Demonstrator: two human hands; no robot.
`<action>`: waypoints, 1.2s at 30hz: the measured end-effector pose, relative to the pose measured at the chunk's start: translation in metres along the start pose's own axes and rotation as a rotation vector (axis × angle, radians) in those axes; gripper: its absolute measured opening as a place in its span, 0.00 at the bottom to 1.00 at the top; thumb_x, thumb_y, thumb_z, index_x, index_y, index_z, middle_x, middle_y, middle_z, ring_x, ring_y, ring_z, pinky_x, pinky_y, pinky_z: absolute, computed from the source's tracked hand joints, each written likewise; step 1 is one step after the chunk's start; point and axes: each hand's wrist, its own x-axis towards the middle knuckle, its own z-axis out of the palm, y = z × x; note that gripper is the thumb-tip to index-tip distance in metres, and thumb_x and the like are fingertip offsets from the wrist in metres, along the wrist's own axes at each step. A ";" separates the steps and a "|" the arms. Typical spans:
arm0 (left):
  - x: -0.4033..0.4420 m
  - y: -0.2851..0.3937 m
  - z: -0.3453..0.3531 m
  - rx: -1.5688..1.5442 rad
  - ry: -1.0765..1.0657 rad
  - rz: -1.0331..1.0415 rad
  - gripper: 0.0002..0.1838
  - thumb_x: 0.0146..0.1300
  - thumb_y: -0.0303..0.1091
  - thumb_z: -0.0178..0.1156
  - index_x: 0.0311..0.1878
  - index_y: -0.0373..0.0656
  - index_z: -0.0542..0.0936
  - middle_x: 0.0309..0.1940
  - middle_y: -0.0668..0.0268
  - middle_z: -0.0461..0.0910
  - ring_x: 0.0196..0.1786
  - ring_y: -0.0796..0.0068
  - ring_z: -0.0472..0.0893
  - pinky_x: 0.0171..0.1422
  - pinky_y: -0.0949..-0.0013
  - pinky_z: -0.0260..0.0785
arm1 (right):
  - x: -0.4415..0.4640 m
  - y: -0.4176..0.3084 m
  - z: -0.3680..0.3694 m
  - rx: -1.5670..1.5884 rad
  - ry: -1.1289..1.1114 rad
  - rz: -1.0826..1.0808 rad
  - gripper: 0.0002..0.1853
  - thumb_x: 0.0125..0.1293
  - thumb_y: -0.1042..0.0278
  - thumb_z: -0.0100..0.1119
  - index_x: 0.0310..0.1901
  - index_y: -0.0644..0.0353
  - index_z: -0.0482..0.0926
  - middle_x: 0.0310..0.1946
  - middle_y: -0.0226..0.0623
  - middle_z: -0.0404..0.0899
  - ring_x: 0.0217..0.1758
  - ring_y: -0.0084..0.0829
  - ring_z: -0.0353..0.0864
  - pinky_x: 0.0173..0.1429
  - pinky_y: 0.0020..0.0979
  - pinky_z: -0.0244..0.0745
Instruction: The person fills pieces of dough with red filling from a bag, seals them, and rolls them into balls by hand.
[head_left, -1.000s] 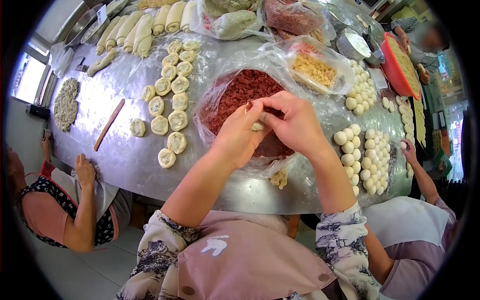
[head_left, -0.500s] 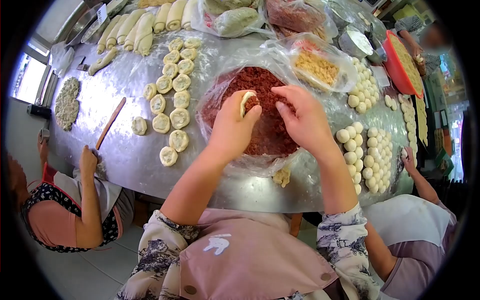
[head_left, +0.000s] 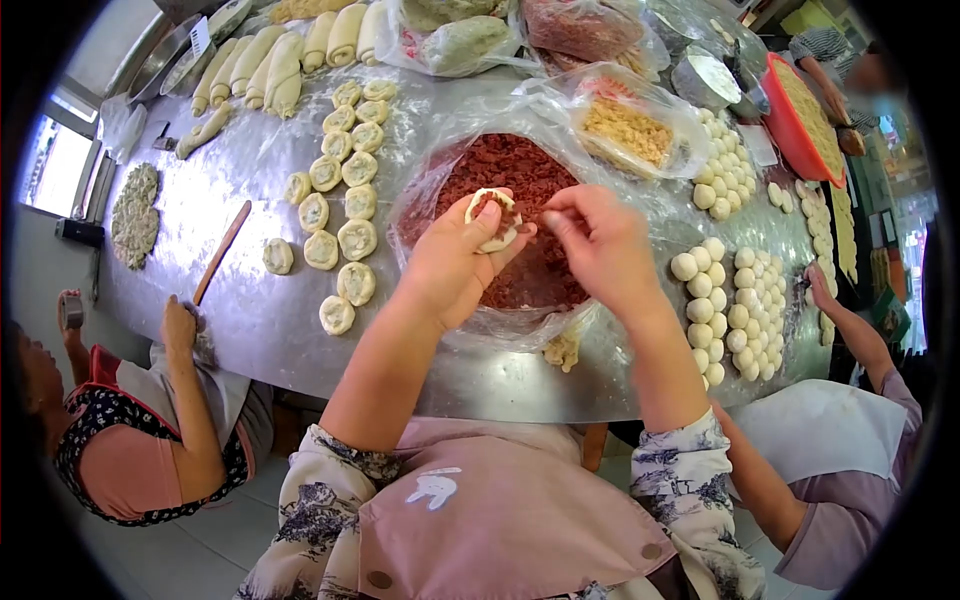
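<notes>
In the head view my left hand (head_left: 445, 262) holds a round dough wrapper (head_left: 477, 208), its thumb pressing on the inside. Dark red crumbly filling shows within the wrapper's pale rim. My right hand (head_left: 608, 248) is just to the right, thumb and fingertips pinched together. Whether a bit of filling sits between those fingertips, I cannot make out. Both hands are over a clear plastic bag (head_left: 535, 328) spread open around a heap of dark red filling (head_left: 510, 160).
Flat dough rounds (head_left: 357, 239) stand in rows at left, white dough balls (head_left: 702, 305) at right. A yellow crumbly filling (head_left: 625, 130) lies in a bag behind. A co-worker's hand (head_left: 178, 322) grips a wooden stick (head_left: 222, 252); another co-worker's hand (head_left: 820, 287) is at far right.
My left hand has turned, so the wrapper now faces up with its filling in sight. My right hand's fingers have drawn together into a pinch and moved slightly lower.
</notes>
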 end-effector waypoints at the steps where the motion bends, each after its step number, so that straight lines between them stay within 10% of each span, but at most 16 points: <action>1: 0.001 0.000 -0.004 -0.054 -0.041 0.012 0.15 0.74 0.33 0.48 0.57 0.36 0.72 0.51 0.57 0.77 0.56 0.60 0.78 0.64 0.62 0.72 | 0.000 0.002 -0.001 -0.026 0.028 0.043 0.15 0.59 0.71 0.63 0.48 0.62 0.79 0.41 0.43 0.79 0.41 0.44 0.80 0.43 0.36 0.75; 11: -0.010 0.004 0.014 -0.246 -0.203 -0.118 0.18 0.75 0.38 0.45 0.63 0.41 0.69 0.54 0.62 0.77 0.57 0.67 0.77 0.53 0.67 0.75 | -0.011 -0.015 0.014 -0.204 0.044 -0.341 0.45 0.55 0.45 0.66 0.67 0.68 0.61 0.64 0.50 0.67 0.70 0.56 0.59 0.72 0.52 0.50; 17: -0.003 -0.016 0.000 -0.341 -0.402 -0.089 0.13 0.74 0.33 0.47 0.59 0.44 0.69 0.48 0.68 0.77 0.29 0.89 0.72 0.29 0.85 0.66 | -0.010 -0.006 0.042 -0.220 0.221 -0.415 0.39 0.57 0.29 0.49 0.55 0.60 0.68 0.60 0.44 0.71 0.72 0.56 0.58 0.72 0.54 0.48; 25: -0.012 -0.025 0.025 -0.162 -0.236 -0.009 0.19 0.76 0.38 0.41 0.64 0.38 0.64 0.59 0.59 0.71 0.64 0.65 0.71 0.68 0.63 0.64 | -0.010 -0.003 0.051 0.154 0.378 -0.373 0.17 0.73 0.52 0.48 0.43 0.59 0.75 0.49 0.39 0.80 0.70 0.55 0.63 0.73 0.52 0.49; 29: -0.019 -0.016 0.034 -0.396 -0.376 -0.125 0.28 0.77 0.50 0.32 0.67 0.39 0.62 0.67 0.56 0.65 0.69 0.62 0.66 0.75 0.56 0.54 | -0.010 -0.008 0.057 0.268 0.503 -0.285 0.10 0.73 0.64 0.49 0.42 0.60 0.78 0.44 0.39 0.81 0.67 0.52 0.68 0.72 0.52 0.53; 36: -0.008 -0.032 0.015 -0.164 -0.251 0.024 0.22 0.76 0.38 0.41 0.67 0.37 0.65 0.66 0.59 0.67 0.69 0.64 0.67 0.74 0.61 0.58 | -0.015 -0.027 0.053 0.060 0.567 -0.322 0.10 0.65 0.72 0.56 0.48 0.60 0.78 0.48 0.47 0.78 0.66 0.53 0.68 0.70 0.53 0.59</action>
